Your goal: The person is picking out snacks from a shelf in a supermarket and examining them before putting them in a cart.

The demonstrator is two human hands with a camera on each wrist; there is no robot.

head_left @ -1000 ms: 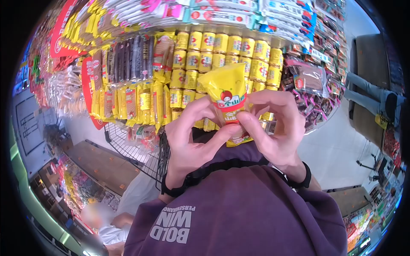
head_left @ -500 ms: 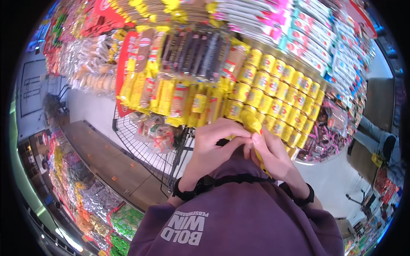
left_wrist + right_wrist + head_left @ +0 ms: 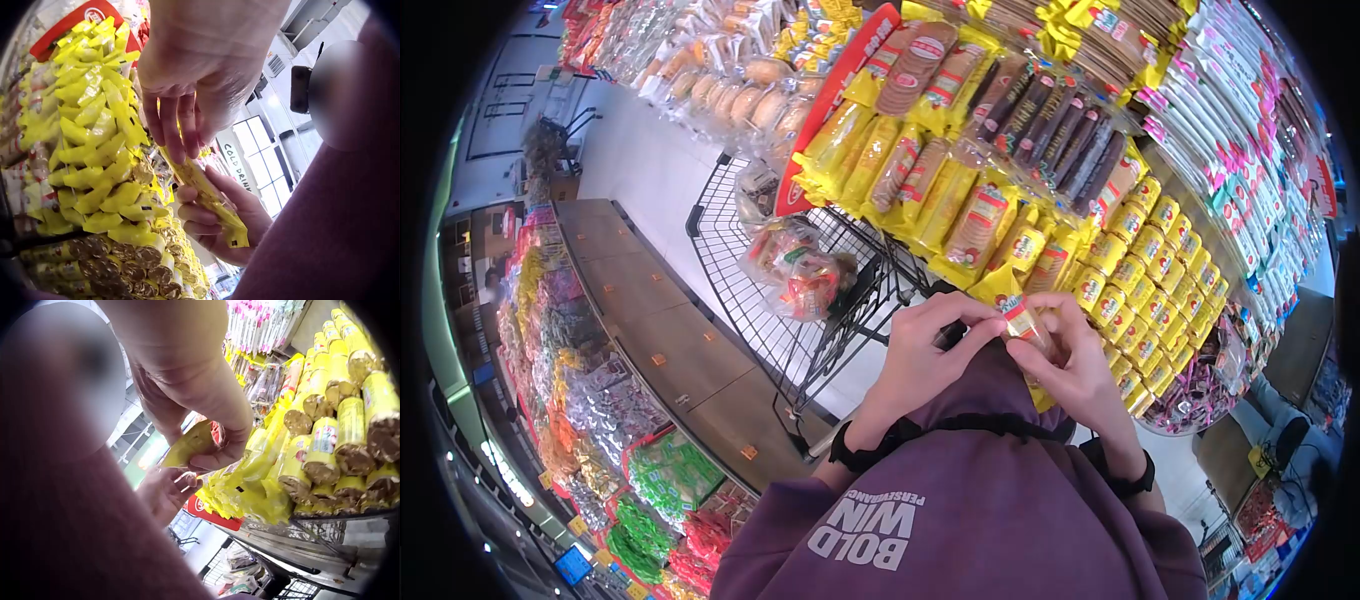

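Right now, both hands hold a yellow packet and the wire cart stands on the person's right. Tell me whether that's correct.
The side is wrong: the head view shows the wire cart on the person's left. The left hand and right hand do hold a yellow packet.

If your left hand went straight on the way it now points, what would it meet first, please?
The packet, which the left hand seems to pinch; beyond that, probably the right hand holding it, though depth is hard to judge.
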